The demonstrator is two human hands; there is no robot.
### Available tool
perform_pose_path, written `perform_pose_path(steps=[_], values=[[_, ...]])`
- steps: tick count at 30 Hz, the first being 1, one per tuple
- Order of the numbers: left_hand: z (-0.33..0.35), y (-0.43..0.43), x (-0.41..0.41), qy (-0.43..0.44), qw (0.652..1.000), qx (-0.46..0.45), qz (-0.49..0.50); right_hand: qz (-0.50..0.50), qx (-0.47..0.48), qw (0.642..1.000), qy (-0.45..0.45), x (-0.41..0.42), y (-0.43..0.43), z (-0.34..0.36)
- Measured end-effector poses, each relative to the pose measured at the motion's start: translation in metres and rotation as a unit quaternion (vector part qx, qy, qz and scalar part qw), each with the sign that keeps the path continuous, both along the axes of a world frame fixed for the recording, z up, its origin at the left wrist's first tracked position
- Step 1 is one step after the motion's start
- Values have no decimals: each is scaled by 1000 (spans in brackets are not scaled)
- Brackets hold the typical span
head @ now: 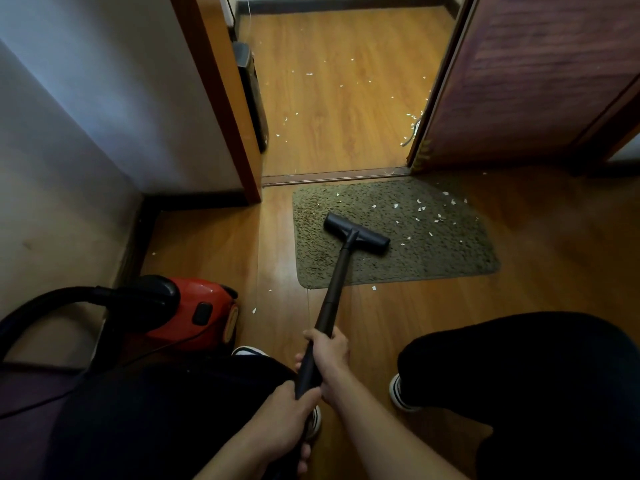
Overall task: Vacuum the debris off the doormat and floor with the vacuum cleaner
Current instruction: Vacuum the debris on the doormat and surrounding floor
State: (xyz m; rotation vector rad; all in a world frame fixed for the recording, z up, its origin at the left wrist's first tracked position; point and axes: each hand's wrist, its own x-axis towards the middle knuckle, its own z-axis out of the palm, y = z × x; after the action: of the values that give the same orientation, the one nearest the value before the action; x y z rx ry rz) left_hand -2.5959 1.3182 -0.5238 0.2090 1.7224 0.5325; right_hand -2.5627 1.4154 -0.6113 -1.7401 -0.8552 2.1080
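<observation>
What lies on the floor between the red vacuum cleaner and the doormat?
In the head view, bare wood floor with two small white scraps lies between the red vacuum cleaner and the doormat.

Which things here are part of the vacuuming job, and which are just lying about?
Job: red vacuum cleaner, hose, wand gripped by left hand and right hand, floor head, doormat, white scraps.
Just there: door, dark appliance beside the doorframe.
</observation>
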Motion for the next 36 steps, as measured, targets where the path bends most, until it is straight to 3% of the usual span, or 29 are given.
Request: perform_pose_path(steps=[23, 36], values=[[-17, 173, -34, -5, 999, 39, 13, -37, 26, 999, -1, -41, 178, -19], [-24, 153, -24, -28, 999, 39, -23, -57, 22, 998, -3, -19, 157, -26]])
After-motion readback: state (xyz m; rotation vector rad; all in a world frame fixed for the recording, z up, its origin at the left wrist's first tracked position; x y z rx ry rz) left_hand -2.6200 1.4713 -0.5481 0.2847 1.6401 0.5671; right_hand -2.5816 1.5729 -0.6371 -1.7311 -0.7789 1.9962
